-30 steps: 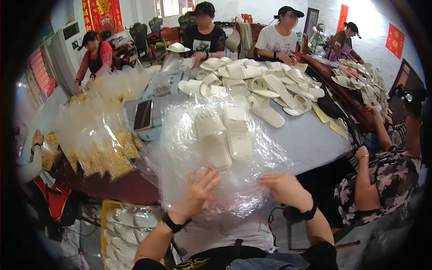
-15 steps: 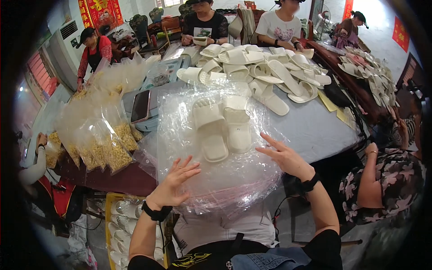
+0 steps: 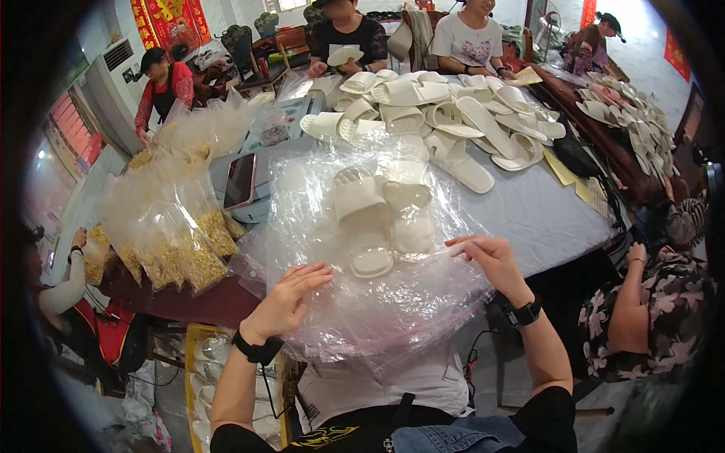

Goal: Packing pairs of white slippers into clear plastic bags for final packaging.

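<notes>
A heap of clear plastic bags (image 3: 362,302) lies at the near edge of the worktop (image 3: 529,215), with a pair of white slippers (image 3: 381,215) resting on top of it. At about 8 o'clock from the slippers, the left hand (image 3: 285,302) lies flat on the plastic, fingers spread. At 4 o'clock, the right hand (image 3: 491,260) pinches a bag edge between its fingertips. Further out, at 12 o'clock, a pile of white slippers (image 3: 445,113) covers the worktop. At 9 o'clock stand bags of yellowish goods (image 3: 181,241) and a phone (image 3: 240,181). Other people sit around the far edge.
</notes>
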The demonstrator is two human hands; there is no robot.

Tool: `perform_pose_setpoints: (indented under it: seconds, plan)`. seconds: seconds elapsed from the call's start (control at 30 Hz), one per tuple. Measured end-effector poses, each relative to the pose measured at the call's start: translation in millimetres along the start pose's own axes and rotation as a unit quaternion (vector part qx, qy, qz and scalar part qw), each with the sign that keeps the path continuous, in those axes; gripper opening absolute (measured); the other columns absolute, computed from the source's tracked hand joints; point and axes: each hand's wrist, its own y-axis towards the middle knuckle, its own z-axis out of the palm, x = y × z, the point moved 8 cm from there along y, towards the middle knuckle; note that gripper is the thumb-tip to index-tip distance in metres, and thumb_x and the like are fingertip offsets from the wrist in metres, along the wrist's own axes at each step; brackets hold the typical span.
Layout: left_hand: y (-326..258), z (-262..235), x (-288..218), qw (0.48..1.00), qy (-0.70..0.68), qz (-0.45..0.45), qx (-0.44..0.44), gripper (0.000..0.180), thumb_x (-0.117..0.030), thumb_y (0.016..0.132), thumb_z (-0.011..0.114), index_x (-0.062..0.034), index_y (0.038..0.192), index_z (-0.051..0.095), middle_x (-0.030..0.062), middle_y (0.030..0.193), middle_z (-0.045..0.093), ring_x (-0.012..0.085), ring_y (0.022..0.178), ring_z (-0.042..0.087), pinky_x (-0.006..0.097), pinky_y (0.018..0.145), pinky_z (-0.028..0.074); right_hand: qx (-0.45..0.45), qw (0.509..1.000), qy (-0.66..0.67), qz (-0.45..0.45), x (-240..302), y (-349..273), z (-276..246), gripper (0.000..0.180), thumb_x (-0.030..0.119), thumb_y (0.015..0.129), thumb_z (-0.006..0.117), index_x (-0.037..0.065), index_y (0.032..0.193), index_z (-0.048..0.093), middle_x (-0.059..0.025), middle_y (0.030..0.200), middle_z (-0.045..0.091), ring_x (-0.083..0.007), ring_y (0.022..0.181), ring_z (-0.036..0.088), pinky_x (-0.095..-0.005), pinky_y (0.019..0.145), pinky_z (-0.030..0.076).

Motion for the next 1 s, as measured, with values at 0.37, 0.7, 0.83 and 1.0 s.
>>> perform_pose_setpoints:
  seconds: [0.37, 0.7, 0.83, 1.0]
  plan:
    - [12.6, -8.6, -0.3, 0.993, -0.036, -0.043, -0.104, 0.014, -0.006, 0.086, 0.069, -0.0013, 0.098, 0.074, 0.0123, 0.105, 0.074, 0.0307, 0.105, 0.068, 0.038, 0.093, 0.051, -0.104, 0.991, 0.057, 0.057, -33.3, 4.4, -7.4, 0.032, 0.026, 0.104, 0.060, 0.000, 0.094, 0.075, -0.0049, 0.086, 0.076, -0.0096, 0.080, 0.070, -0.0251, 0.068, 0.052]
    - [13.9, 10.6, 41.5, 0.961, 0.025, -0.222, -0.165, 0.019, -0.014, 0.083, 0.069, 0.0011, 0.072, 0.070, 0.0123, 0.056, 0.061, 0.0230, 0.048, 0.058, 0.037, 0.052, 0.046, -0.173, 0.981, 0.058, 0.059, -57.1, 4.3, -8.8, 0.019, 0.010, 0.087, 0.075, -0.004, 0.082, 0.064, -0.0069, 0.095, 0.060, -0.0107, 0.066, 0.060, -0.0264, 0.060, 0.051]
    - [25.6, 14.3, 14.5, 0.969, 0.118, -0.161, -0.146, 0.010, -0.007, 0.079, 0.068, 0.0019, 0.083, 0.067, 0.0188, 0.077, 0.067, 0.0294, 0.056, 0.060, 0.038, 0.053, 0.047, -0.190, 0.978, -0.006, 0.083, -72.5, 5.4, -11.8, 0.035, 0.013, 0.078, 0.079, 0.000, 0.104, 0.061, -0.0081, 0.100, 0.059, -0.0140, 0.072, 0.061, -0.0294, 0.063, 0.053]
    - [25.7, 19.1, -18.8, 0.954, 0.286, -0.078, -0.044, 0.059, 0.000, 0.080, 0.066, -0.0036, 0.135, 0.046, 0.0234, 0.134, 0.051, 0.0378, 0.125, 0.054, 0.046, 0.095, 0.047, -0.157, 0.981, -0.084, 0.084, -47.3, 7.4, -5.9, 0.051, 0.012, 0.077, 0.076, 0.002, 0.125, 0.061, -0.0091, 0.090, 0.065, -0.0166, 0.072, 0.060, -0.0322, 0.070, 0.053]
